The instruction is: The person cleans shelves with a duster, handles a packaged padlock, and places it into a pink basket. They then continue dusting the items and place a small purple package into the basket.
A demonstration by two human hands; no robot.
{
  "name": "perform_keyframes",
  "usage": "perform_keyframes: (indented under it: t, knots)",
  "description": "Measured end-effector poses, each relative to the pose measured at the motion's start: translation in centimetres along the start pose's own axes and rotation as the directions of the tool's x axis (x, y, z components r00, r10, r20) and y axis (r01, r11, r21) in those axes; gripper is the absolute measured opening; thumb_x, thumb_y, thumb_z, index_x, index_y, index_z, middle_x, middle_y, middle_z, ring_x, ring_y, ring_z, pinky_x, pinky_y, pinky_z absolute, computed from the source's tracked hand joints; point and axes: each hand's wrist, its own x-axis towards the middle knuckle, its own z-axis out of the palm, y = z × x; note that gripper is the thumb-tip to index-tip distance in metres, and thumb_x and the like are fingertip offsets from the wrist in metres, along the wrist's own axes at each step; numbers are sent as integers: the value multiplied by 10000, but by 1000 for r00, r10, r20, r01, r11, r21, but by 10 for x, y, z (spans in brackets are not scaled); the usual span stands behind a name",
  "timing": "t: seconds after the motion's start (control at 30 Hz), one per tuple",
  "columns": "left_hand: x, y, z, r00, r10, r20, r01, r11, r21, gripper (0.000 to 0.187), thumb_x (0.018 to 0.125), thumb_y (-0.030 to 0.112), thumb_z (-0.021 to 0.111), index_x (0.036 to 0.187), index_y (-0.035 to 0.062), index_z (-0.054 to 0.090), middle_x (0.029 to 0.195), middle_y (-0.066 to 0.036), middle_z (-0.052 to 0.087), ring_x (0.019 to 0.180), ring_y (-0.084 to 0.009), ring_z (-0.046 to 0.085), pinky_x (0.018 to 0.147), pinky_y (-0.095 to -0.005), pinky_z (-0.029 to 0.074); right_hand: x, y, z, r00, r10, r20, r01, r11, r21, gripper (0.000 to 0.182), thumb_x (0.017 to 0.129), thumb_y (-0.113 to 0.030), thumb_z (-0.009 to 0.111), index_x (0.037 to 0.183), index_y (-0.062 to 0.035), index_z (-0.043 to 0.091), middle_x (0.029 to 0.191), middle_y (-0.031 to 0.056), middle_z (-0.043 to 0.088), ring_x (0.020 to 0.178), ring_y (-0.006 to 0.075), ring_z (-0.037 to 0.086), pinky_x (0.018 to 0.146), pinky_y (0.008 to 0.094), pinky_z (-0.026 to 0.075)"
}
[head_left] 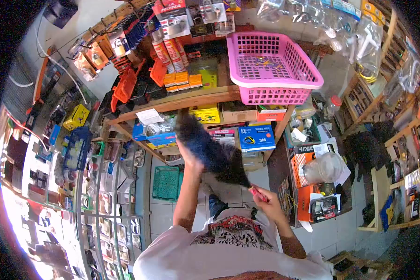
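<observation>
A dark, fluffy feather duster (212,151) slants across the middle of the view in front of the shelf. My right hand (268,204) is closed round its pink-red handle at the lower right end. Close against the dark feathers near the upper left end is my left hand (191,159), its fingers mostly hidden behind them. Beyond the duster, a blue 3M box (257,138) and a pink box (222,136) stand on the lower shelf. An open blue box (155,138) with plastic-wrapped items sits left of the hands.
On the wooden shelf top (191,99) stand a pink basket (275,83), small orange boxes (182,80) and spray cans (168,56). A green crate (166,183) lies on the tiled floor. A glass display case (109,205) borders the left; a cluttered side table (319,186) stands right.
</observation>
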Motion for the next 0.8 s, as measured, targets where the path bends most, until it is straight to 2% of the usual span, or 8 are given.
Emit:
perform_keyframes:
  t: [0.03,0.07,0.1,0.23,0.3,0.43,0.6,0.8]
  knots:
    - [-4,6,10,995,41,-95,-39,999,24,720,940,665,332,1362,106,499,1281,-128,588,1167,-311,554,1034,-429,423,9,-14,2,1000,14,-24,-14,1000,-1,374,903,-9,644,1273,19,596,1184,67,670,1125,124,579,992,274,430]
    - [0,15,-18,964,-10,266,63,979,-193,692,944,653,336,1318,107,535,1219,-100,617,1117,-269,571,958,-410,467,24,-3,0,997,-77,-14,77,997,0,385,922,-41,633,1300,2,578,1085,50,683,945,96,625,826,227,497]
    - [-5,21,-11,993,20,-117,-29,997,-72,698,942,655,342,1298,92,550,1172,-86,634,1029,-248,589,874,-419,491,34,-15,1,999,-41,3,41,997,72,394,934,-63,624,1319,-9,563,1027,37,671,862,76,598,741,212,479]
    - [-11,29,-26,999,-13,48,19,993,-118,742,935,680,290,1226,54,561,1023,-118,647,930,-293,602,833,-461,473,96,-80,13,999,39,32,-45,970,238,480,981,-169,585,1433,-78,449,813,-26,550,554,9,391,443,181,306]
    - [-17,30,-34,999,-22,26,25,991,-134,725,939,664,287,1221,55,560,1001,-117,641,912,-294,599,830,-466,471,140,-86,28,974,-213,-73,221,966,137,576,985,-210,589,1496,-111,342,813,-24,521,545,26,411,448,192,333]
    - [-28,28,-30,997,-32,-75,20,989,-149,668,969,606,270,1222,57,555,937,-118,618,839,-290,583,823,-460,468,230,-88,32,980,-135,145,86,949,303,729,987,-190,585,1548,-134,122,859,27,521,594,91,491,478,242,396]
    - [-35,39,-33,999,-22,-48,15,990,-141,672,973,639,250,1121,66,566,845,-106,562,755,-263,525,782,-417,469,266,-86,39,996,-38,75,13,950,311,652,993,-109,551,1533,-199,197,1198,87,556,692,115,523,517,267,435]
    - [-19,39,-26,994,-50,-97,41,995,-88,624,938,693,360,1002,104,557,762,-50,532,637,-203,469,614,-349,404,311,-92,46,994,-106,41,86,940,330,525,986,-115,561,1421,-126,267,1151,113,584,634,124,532,504,268,443]
